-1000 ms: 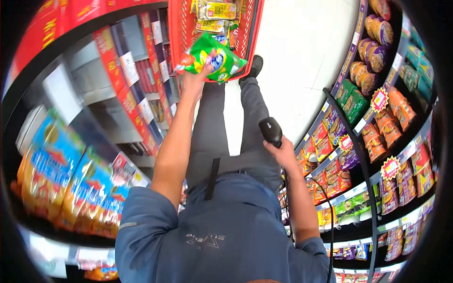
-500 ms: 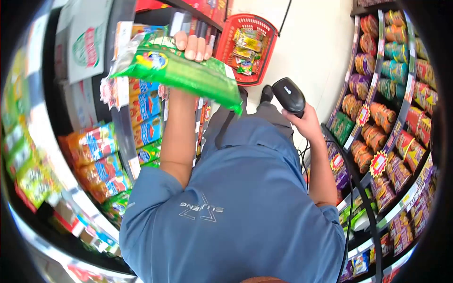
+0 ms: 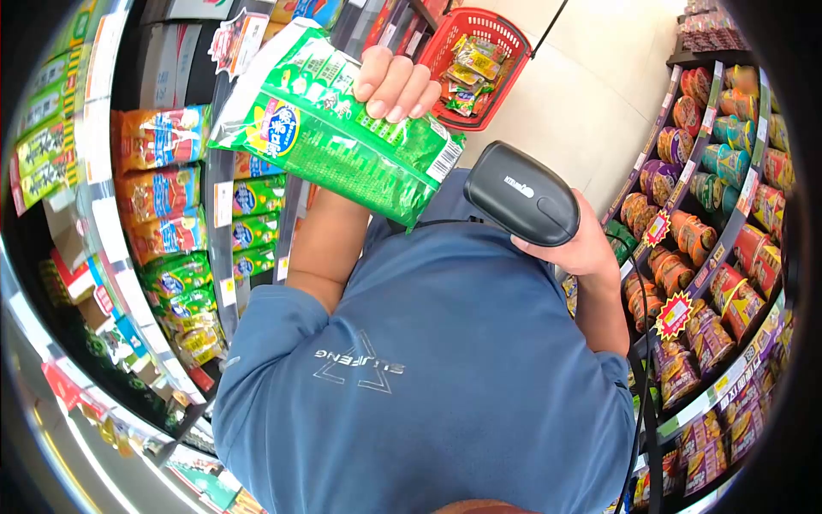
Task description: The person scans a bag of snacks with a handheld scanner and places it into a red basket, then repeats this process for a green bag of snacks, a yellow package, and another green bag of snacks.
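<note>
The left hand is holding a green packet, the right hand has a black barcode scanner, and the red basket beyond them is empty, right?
Not quite: the red basket holds packets, as the head view shows. The left hand does hold the green packet, and the right hand the black barcode scanner.

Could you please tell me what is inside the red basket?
The red basket holds a loose pile of yellow packets, with green packaging near one end. Whatever lies beneath the pile is covered.
</note>
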Demonstrator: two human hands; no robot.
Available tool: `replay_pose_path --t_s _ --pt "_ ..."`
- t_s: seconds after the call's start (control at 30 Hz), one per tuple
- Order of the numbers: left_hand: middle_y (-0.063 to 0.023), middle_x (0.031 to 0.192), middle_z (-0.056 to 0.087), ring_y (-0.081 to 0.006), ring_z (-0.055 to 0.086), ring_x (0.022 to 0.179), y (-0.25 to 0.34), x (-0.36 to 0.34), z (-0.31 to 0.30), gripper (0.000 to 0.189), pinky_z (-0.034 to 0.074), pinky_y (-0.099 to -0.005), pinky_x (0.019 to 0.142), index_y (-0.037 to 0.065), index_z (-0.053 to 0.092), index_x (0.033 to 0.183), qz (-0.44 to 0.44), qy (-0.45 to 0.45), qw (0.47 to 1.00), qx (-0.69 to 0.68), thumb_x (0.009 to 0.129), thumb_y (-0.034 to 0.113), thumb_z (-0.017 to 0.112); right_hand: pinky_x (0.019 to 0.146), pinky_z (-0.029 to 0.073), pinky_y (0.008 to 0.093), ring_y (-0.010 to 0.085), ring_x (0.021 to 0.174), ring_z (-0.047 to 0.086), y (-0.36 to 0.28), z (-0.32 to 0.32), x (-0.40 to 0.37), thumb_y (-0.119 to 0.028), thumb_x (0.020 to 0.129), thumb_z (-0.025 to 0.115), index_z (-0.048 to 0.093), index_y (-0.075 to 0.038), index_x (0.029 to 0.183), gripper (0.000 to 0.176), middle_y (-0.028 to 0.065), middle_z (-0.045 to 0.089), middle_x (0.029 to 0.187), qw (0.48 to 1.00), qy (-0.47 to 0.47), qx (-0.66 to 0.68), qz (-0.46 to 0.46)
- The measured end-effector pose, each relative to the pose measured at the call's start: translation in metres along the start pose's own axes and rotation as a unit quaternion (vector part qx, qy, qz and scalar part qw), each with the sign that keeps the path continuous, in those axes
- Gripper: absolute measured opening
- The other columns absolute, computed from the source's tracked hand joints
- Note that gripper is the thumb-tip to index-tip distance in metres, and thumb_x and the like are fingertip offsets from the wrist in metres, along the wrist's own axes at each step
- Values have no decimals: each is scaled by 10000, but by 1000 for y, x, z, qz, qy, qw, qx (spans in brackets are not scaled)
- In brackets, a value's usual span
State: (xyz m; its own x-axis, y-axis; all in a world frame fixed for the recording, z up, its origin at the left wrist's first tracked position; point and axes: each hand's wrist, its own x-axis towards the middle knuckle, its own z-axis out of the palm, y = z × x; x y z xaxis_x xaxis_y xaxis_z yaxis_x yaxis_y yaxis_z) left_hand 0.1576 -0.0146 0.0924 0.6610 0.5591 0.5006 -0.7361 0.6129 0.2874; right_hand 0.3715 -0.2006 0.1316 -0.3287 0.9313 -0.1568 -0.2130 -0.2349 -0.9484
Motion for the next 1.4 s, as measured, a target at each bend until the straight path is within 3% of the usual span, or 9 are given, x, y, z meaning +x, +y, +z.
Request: replay_pose_path --t_s 0.37,0.5,0.6,0.73,0.9,0.97,1.03,1.3,1.4 --pt "17 722 538 -129 496 702 3 -55 24 155 407 -268 741 135 530 786 -36 85 994 58 932 183 545 780 481 287 126 847 594 42 12 -18 -14 766 740 581 36 1128 398 70 667 964 992 23 118 32" --pt "-39 779 611 -185 593 756 -7 -82 23 432 492 -324 742 112 595 858 -53 223 971 73 901 538 538 819 486 310 163 953 600 64 17 -20 -59 751 754 521 29 1249 557 106 642 1069 988 35 151 10" --pt "-92 821 644 -231 640 737 -8 -90 44 759 541 -392 711 93 604 912 -75 512 852 73 844 791 313 943 451 406 287 1120 564 84 26 -21 -181 737 767 441 38 1330 712 178 578 1221 991 32 126 -4" --pt "-119 1080 668 -248 646 1011 -16 -105 62 864 510 -444 920 81 602 1136 -65 581 798 145 816 818 285 1043 389 444 313 1197 538 100 46 -30 -152 654 818 378 42 1385 876 189 529 1313 987 72 142 27" --pt "-144 1274 571 -268 589 1138 -4 -171 83 685 485 -449 978 61 464 1334 -16 455 885 97 904 592 506 1062 351 412 282 1188 533 120 88 -31 -154 714 779 428 39 1346 749 162 585 1234 989 95 110 35" --pt "-119 1249 582 -227 587 1130 7 -211 98 526 484 -410 980 35 457 1334 -23 437 889 136 884 184 684 1058 344 411 260 1169 537 134 111 -28 -146 743 761 473 29 1309 659 153 599 1202 990 62 116 43" --pt "-104 1233 588 -215 583 1122 19 -251 110 574 473 -377 978 39 468 1325 -40 414 890 189 820 88 738 1051 349 417 251 1154 540 140 143 -24 -125 758 749 497 17 1288 603 146 604 1189 989 91 85 79" --pt "-70 1195 604 -159 574 1088 78 -398 164 570 455 -327 963 17 494 1292 -21 447 800 399 782 20 749 1051 357 395 231 1149 558 192 259 -4 -70 793 708 487 5 1315 572 126 606 1209 993 -9 2 118" --pt "-75 1181 614 -164 591 1056 93 -442 182 530 460 -322 945 0 533 1250 35 461 787 407 760 -26 732 849 434 287 118 943 557 187 317 10 -43 772 732 569 -2 1207 467 32 620 1065 994 -21 -14 107"
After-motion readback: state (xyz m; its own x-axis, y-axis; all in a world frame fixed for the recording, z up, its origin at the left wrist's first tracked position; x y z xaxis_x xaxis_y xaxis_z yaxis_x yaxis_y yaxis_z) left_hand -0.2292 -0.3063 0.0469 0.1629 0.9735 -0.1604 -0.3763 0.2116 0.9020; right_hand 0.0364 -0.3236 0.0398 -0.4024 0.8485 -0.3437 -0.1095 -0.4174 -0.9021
